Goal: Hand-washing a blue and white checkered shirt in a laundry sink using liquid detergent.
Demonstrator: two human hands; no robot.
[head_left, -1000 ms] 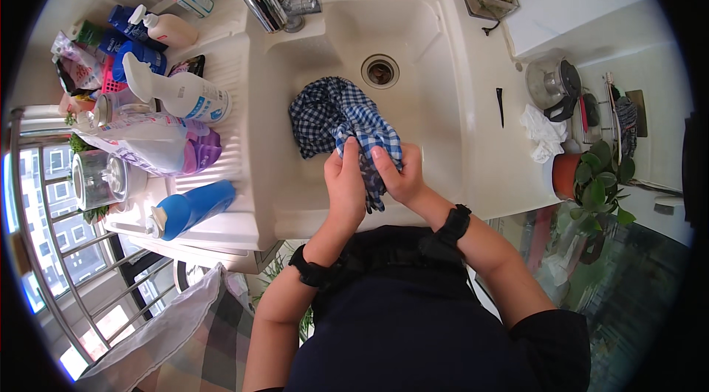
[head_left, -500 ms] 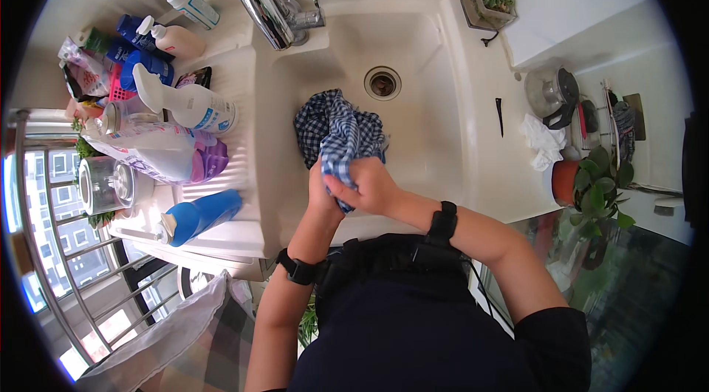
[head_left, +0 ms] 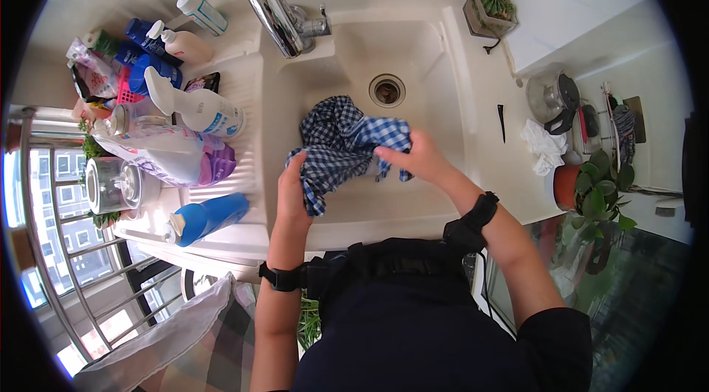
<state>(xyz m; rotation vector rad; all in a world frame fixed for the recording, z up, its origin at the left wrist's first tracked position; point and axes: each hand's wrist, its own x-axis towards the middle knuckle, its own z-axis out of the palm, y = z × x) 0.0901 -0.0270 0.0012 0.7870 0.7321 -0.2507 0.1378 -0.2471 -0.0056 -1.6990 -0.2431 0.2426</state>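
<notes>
A blue and white checked cloth (head_left: pixel 336 144) hangs spread between my hands over the near left part of the white sink (head_left: pixel 436 170). Its far part lies bunched against the basin. My left hand (head_left: pixel 293 189) grips the cloth's left edge, thumb on top. With thumb and fingers, my right hand (head_left: pixel 421 155) pinches the right end, where the checks look lighter blue. Beyond the cloth is the round drain (head_left: pixel 387 90). The chrome faucet (head_left: pixel 277 11) rises at the sink's far left corner.
On the ribbed left ledge stand a white spray bottle (head_left: pixel 199 107), a purple-and-white bottle (head_left: pixel 166 152), a blue bottle (head_left: pixel 210 220) and several toiletries. A potted cactus (head_left: pixel 496 4), a black clip (head_left: pixel 501 124), crumpled white tissue (head_left: pixel 544 147) and a potted plant (head_left: pixel 594 189) line the right side.
My hands have moved apart, the left to the left and the right to the right. The cloth, bunched between them before, is now opened out.
</notes>
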